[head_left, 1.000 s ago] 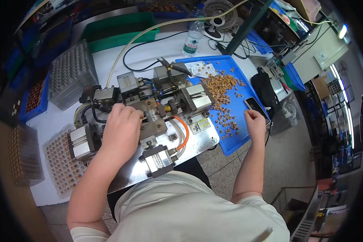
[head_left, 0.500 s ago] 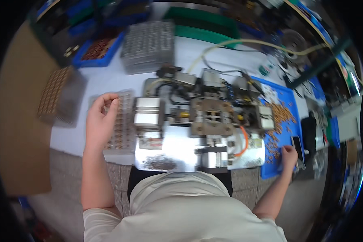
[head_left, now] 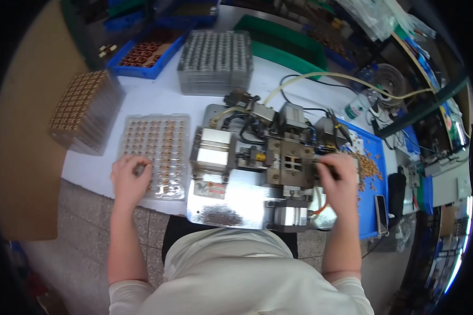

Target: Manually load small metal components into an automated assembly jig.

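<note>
My left hand [head_left: 131, 181] is closed, its fingers curled over the near left part of a clear plastic tray [head_left: 185, 157]. Rows of small copper-coloured parts [head_left: 168, 152] sit in that tray. My right hand [head_left: 343, 181] reaches over the right side of a metal clamping fixture [head_left: 215, 152], with its fingertips pinched beside the fixture's square centre block [head_left: 274, 163]. Whatever is between the fingers of either hand is too small or hidden to name. Four-part openings show in the block's middle.
Right of the fixture lies a blue tray [head_left: 370, 210] with loose copper-coloured parts [head_left: 370, 167] and a phone [head_left: 380, 212]. Stacked clear trays [head_left: 215, 63] stand behind; a filled stack [head_left: 86, 110] is at left. A pale hose [head_left: 347, 76] arches across the back, near a green bin [head_left: 284, 50].
My right hand has moved left from the blue tray to the fixture's centre block. My left hand has come nearer to me over the clear tray. The whole view has shifted slightly.
</note>
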Available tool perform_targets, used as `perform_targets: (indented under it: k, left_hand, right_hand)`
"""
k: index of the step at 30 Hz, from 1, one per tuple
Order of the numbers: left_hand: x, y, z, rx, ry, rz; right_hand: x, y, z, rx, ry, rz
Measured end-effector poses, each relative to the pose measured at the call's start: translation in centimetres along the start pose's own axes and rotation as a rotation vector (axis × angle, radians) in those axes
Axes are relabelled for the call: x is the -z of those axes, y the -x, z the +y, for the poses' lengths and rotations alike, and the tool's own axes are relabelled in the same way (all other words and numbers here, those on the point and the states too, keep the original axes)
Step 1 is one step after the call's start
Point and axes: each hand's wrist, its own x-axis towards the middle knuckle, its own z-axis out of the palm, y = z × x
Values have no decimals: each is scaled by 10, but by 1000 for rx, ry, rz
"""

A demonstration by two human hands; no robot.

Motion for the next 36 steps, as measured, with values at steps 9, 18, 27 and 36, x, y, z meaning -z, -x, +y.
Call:
perform_targets:
  k: [9, 18, 27, 36]
  left_hand:
    - [-19, 29, 7, -152, -33, 384]
    - [-36, 48, 12, -251, 13, 539]
    - [-27, 48, 15, -247, 93, 573]
    - [-14, 31, 55, -350, 241, 597]
  right_hand:
    - [-29, -10, 2, 31, 72, -191]
    - [-34, -12, -4, -17, 20, -217]
    - [-30, -14, -7, 36, 117, -234]
    - [-33, -13, -4, 125, 144, -219]
